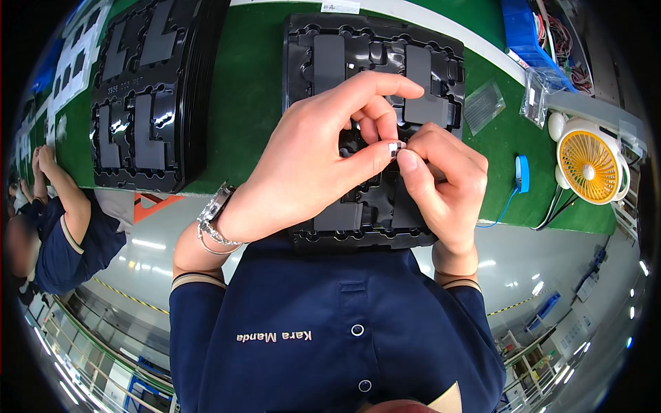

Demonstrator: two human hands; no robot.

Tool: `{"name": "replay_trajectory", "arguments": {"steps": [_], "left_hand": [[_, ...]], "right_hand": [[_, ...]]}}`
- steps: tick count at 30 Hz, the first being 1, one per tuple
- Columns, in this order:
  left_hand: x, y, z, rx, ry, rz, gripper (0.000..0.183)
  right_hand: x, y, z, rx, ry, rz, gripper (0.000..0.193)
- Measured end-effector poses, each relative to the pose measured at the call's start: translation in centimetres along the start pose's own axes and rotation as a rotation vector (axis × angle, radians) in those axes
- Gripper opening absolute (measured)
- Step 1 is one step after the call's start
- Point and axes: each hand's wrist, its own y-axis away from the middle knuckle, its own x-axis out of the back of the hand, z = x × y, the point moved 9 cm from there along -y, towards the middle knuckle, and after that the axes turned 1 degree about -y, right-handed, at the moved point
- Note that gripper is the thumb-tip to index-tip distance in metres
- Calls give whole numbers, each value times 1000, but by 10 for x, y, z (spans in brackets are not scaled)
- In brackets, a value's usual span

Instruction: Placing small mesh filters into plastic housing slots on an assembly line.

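Over a black moulded plastic tray [296, 89], my two hands meet at their fingertips. My left hand [323, 144] has its index finger stretched out to the right and the others curled down towards the thumb. At that thumb's tip shows a tiny black-and-white piece [394, 148], too small to name. My right hand [447, 179] is closed in a pinch, thumb and index finger pressed together right beside it. What lies between the fingertips is mostly hidden. Flat dark grey parts [329, 62] lie in the tray's recesses below, partly covered by my hands.
A tall stack of similar black trays [141, 89] stands left on the green table mat [241, 82]. To the right are a clear plastic bag [484, 107], a blue band with a cord [522, 174], a yellow fan [589, 167] and a blue bin [523, 34]. Another person [65, 220] works far left.
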Motion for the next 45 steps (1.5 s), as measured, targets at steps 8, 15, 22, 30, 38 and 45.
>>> {"name": "replay_trajectory", "arguments": {"steps": [8,15,22,30,38,45], "left_hand": [[14,32,8,-175,-722,178,24],[1,80,-11,-80,-1037,52,47],[-6,74,-12,-76,-1025,82,47],[-4,89,-24,235,-268,-57,32],[-5,78,-47,511,424,-53,20],[3,60,-46,421,534,-20,18]], "right_hand": [[12,5,-6,121,5,103,13],[7,7,2,38,-69,71,13],[6,7,-11,95,-64,42,12],[-8,12,-10,40,-151,-87,11],[-28,14,4,-130,-148,-191,10],[-32,12,9,-200,-135,-185,8]]}}
